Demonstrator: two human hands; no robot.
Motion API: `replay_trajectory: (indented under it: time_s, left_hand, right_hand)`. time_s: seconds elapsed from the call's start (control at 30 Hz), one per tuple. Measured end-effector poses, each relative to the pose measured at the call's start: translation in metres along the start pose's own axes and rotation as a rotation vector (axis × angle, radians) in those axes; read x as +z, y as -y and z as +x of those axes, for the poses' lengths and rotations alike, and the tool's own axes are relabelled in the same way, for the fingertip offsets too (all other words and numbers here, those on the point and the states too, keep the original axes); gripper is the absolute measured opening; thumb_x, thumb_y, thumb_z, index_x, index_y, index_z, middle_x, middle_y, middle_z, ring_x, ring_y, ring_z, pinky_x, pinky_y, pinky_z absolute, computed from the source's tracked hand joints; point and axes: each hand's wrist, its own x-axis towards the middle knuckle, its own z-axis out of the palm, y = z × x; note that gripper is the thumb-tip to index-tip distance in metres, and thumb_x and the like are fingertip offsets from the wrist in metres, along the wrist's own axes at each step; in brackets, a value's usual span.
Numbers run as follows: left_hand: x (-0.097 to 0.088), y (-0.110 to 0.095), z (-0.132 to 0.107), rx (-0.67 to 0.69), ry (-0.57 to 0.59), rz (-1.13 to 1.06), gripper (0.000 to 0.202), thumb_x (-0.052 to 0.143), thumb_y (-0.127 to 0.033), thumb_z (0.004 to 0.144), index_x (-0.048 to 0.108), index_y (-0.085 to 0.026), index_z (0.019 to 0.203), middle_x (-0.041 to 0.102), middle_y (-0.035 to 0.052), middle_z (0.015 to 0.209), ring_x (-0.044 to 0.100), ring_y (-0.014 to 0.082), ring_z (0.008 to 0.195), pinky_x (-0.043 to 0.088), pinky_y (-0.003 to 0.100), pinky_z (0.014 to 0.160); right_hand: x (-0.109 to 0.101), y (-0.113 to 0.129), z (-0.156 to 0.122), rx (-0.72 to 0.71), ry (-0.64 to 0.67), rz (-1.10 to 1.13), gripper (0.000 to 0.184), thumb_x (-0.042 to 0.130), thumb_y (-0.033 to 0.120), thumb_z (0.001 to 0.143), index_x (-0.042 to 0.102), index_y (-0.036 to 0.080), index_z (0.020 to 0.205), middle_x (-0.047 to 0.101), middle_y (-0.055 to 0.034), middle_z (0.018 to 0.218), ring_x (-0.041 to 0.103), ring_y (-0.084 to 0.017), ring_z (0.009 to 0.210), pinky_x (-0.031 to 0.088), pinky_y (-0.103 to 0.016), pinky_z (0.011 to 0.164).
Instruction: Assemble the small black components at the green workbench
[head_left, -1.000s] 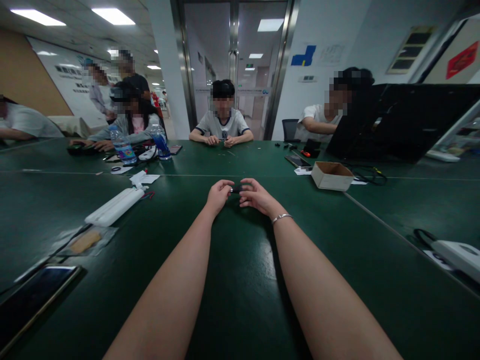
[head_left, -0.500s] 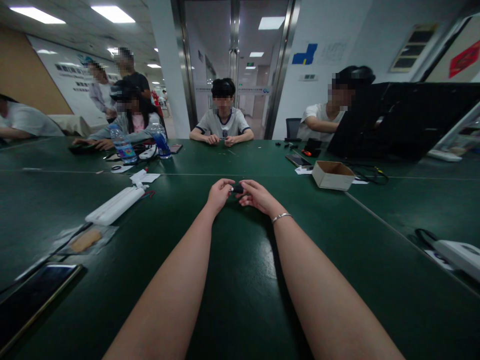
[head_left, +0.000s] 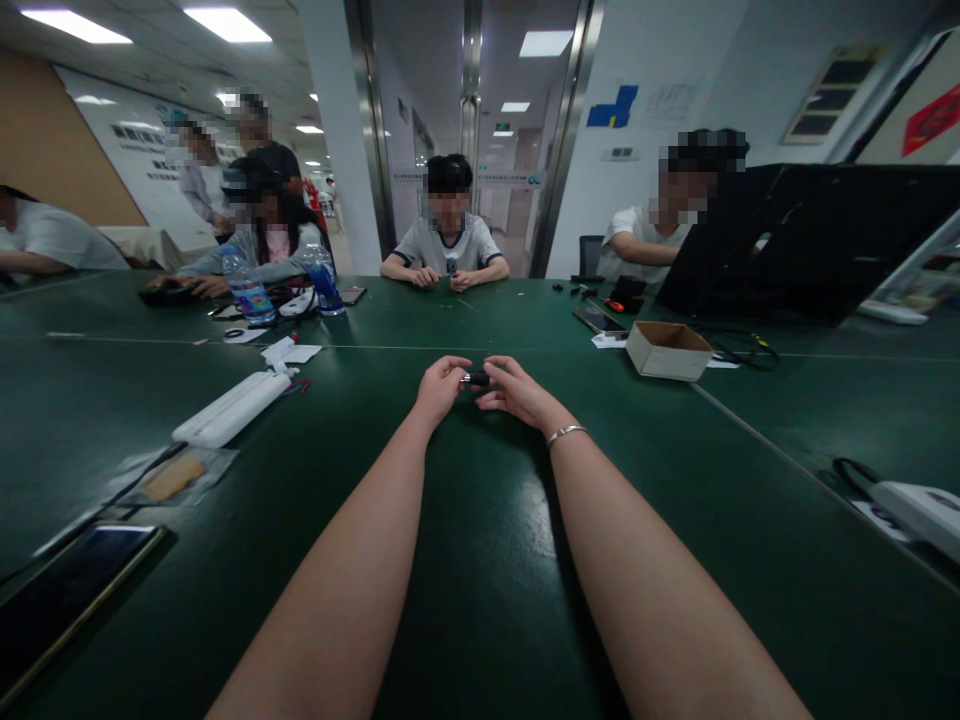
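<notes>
Between my two hands, just above the green table (head_left: 480, 560), is a small black cylinder with a silver end (head_left: 478, 379), too small to name more exactly. My left hand (head_left: 439, 390) pinches its silver end between thumb and fingers. On the black end are the thumb and fingertips of my right hand (head_left: 519, 389), also closed in a pinch, with the other fingers curled below. A silver bracelet (head_left: 567, 434) circles my right wrist. Both forearms reach forward over the table.
On the left lie a white power strip (head_left: 232, 410), a plastic bag with a tan piece (head_left: 174, 478) and a phone (head_left: 79, 590). An open cardboard box (head_left: 667, 352) stands to the right, near a large black monitor (head_left: 810, 240). A person (head_left: 448, 240) sits opposite.
The fingers of my right hand have shifted slightly to the right, so a little more of the black cylinder shows. My left hand keeps its pinch in nearly the same place.
</notes>
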Motion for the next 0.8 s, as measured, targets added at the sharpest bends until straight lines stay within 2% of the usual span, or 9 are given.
replay_trajectory:
  time_s: [0.07, 0.13, 0.2, 0.33, 0.47, 0.57, 0.63, 0.73, 0.8]
  left_hand:
    - [0.0002, 0.0008, 0.0006, -0.002, -0.012, 0.002, 0.022, 0.049, -0.012, 0.071, 0.064, -0.013, 0.087, 0.052, -0.0022, 0.060, 0.044, 0.0079, 0.050, 0.036, 0.020, 0.051]
    - [0.0006, 0.0021, 0.0016, 0.001, -0.030, -0.004, 0.021, 0.049, -0.012, 0.071, 0.064, -0.014, 0.085, 0.053, -0.0020, 0.061, 0.044, 0.0079, 0.051, 0.035, 0.020, 0.051]
    - [0.0009, 0.0034, 0.0026, 0.002, -0.030, -0.012, 0.021, 0.049, -0.012, 0.071, 0.064, -0.014, 0.085, 0.053, -0.0019, 0.061, 0.045, 0.0080, 0.052, 0.035, 0.020, 0.051]
    - [0.0008, 0.0043, 0.0032, 0.009, -0.024, -0.021, 0.021, 0.049, -0.012, 0.071, 0.064, -0.014, 0.086, 0.053, -0.0019, 0.061, 0.045, 0.0082, 0.051, 0.036, 0.020, 0.052]
    - [0.0001, 0.0041, 0.0029, 0.008, -0.034, -0.012, 0.022, 0.049, -0.013, 0.071, 0.064, -0.014, 0.086, 0.053, -0.0019, 0.061, 0.044, 0.0084, 0.050, 0.036, 0.020, 0.051]
    - [0.0000, 0.0041, 0.0029, 0.017, -0.021, -0.005, 0.022, 0.049, -0.014, 0.072, 0.064, -0.014, 0.087, 0.052, -0.0021, 0.061, 0.044, 0.0083, 0.050, 0.035, 0.020, 0.050]
    - [0.0001, 0.0039, 0.0029, 0.011, -0.028, -0.008, 0.022, 0.048, -0.014, 0.072, 0.064, -0.014, 0.087, 0.052, -0.0021, 0.061, 0.043, 0.0080, 0.050, 0.035, 0.020, 0.050]
    - [-0.0001, 0.0034, 0.0025, 0.006, -0.034, -0.018, 0.022, 0.048, -0.013, 0.072, 0.064, -0.014, 0.087, 0.052, -0.0019, 0.061, 0.043, 0.0079, 0.050, 0.036, 0.020, 0.050]
    - [-0.0004, 0.0029, 0.0019, 0.011, -0.020, -0.014, 0.022, 0.048, -0.013, 0.072, 0.064, -0.014, 0.088, 0.052, -0.0020, 0.059, 0.043, 0.0083, 0.049, 0.036, 0.020, 0.050]
  right_hand:
    - [-0.0003, -0.0004, 0.0002, -0.008, 0.009, -0.021, 0.040, 0.068, 0.019, 0.081, 0.042, 0.025, 0.110, 0.060, -0.0025, 0.099, 0.066, -0.011, 0.060, 0.061, -0.027, 0.060]
    - [-0.0008, -0.0010, 0.0006, -0.054, 0.015, -0.011, 0.056, 0.071, 0.009, 0.073, 0.039, 0.029, 0.115, 0.057, -0.0013, 0.111, 0.067, -0.011, 0.067, 0.061, -0.029, 0.067]
    - [-0.0009, -0.0014, 0.0012, -0.055, -0.012, 0.015, 0.063, 0.073, 0.009, 0.071, 0.036, 0.031, 0.118, 0.055, -0.0012, 0.112, 0.068, -0.012, 0.071, 0.062, -0.030, 0.071]
    - [-0.0001, -0.0008, 0.0012, 0.009, -0.016, -0.010, 0.043, 0.068, 0.022, 0.081, 0.041, 0.024, 0.114, 0.060, -0.0037, 0.097, 0.065, -0.012, 0.060, 0.060, -0.026, 0.058]
    - [0.0008, 0.0005, -0.0002, -0.051, 0.003, 0.003, 0.059, 0.071, 0.010, 0.074, 0.040, 0.029, 0.121, 0.057, -0.0026, 0.110, 0.068, -0.012, 0.068, 0.062, -0.029, 0.067]
    - [0.0013, 0.0009, -0.0004, 0.008, -0.023, -0.009, 0.040, 0.064, 0.024, 0.086, 0.043, 0.022, 0.121, 0.062, -0.0055, 0.096, 0.067, -0.013, 0.061, 0.061, -0.027, 0.062]
    - [0.0016, 0.0014, -0.0009, 0.009, -0.009, -0.018, 0.036, 0.062, 0.022, 0.088, 0.046, 0.021, 0.121, 0.063, -0.0066, 0.098, 0.066, -0.012, 0.061, 0.061, -0.026, 0.061]
    - [0.0023, 0.0029, -0.0022, -0.024, 0.020, 0.031, 0.064, 0.066, 0.007, 0.079, 0.040, 0.031, 0.131, 0.058, -0.0051, 0.119, 0.070, -0.013, 0.076, 0.062, -0.029, 0.073]
    - [0.0027, 0.0035, -0.0025, 0.000, -0.001, 0.066, 0.068, 0.066, 0.009, 0.081, 0.035, 0.032, 0.136, 0.057, -0.0065, 0.121, 0.071, -0.016, 0.081, 0.061, -0.031, 0.076]
